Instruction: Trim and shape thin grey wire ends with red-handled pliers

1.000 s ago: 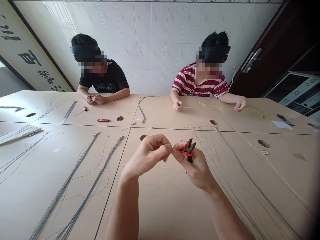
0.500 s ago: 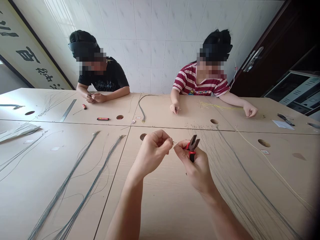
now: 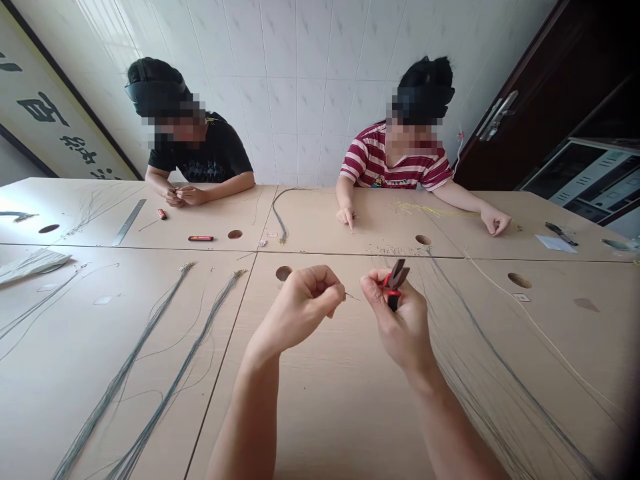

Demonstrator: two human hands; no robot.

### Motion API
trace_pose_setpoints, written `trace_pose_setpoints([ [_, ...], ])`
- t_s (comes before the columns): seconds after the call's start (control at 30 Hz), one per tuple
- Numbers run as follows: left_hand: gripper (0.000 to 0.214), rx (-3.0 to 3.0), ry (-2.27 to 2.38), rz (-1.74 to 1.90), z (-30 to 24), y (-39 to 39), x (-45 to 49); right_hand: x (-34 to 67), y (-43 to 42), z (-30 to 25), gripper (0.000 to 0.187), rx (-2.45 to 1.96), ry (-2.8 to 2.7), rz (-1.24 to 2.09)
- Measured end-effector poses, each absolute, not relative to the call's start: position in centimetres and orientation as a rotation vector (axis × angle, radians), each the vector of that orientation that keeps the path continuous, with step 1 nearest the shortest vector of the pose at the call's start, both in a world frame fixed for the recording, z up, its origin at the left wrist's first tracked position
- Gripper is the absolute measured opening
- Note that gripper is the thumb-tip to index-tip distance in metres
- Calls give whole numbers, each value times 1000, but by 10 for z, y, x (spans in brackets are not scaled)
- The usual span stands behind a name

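Note:
Near the middle of the table, my left hand is closed in a pinch on a thin cord, whose short end sticks out toward the right. A small gap separates it from my right hand, which is curled round a pair of pliers with red and black handles. The pliers' dark jaws point up and stand slightly apart. Thumb and forefinger of my right hand are pressed together; whether they pinch anything is too small to tell.
Bundles of grey-green cords lie at left, loose cords at right. Small metal pieces lie by the table seam. Across the table sit a person in black and a person in stripes. Round holes pierce the tabletop.
My right hand has moved right with the pliers, away from my left hand, widening the gap and baring the cord end. The person in stripes now points a finger at the table.

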State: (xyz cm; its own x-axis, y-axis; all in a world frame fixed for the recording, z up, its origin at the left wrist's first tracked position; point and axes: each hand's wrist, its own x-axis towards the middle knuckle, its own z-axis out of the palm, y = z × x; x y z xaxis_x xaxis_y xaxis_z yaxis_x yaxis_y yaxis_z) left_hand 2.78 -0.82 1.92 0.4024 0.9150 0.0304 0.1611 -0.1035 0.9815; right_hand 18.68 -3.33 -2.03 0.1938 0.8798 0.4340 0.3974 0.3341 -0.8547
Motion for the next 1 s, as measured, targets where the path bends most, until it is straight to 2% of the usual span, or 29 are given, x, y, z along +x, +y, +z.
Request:
trace_pose_setpoints([
  [0.23,16,1492,1091,972,21,-8,22,203,-26,-23,6,-1293,-1744,170],
  [0.37,17,1461,1167,1050,21,-7,21,207,-24,-26,12,-1338,-1928,-25],
  [1.0,17,1573,1224,1070,20,-10,28,202,-31,-25,16,-1407,-2007,-47],
])
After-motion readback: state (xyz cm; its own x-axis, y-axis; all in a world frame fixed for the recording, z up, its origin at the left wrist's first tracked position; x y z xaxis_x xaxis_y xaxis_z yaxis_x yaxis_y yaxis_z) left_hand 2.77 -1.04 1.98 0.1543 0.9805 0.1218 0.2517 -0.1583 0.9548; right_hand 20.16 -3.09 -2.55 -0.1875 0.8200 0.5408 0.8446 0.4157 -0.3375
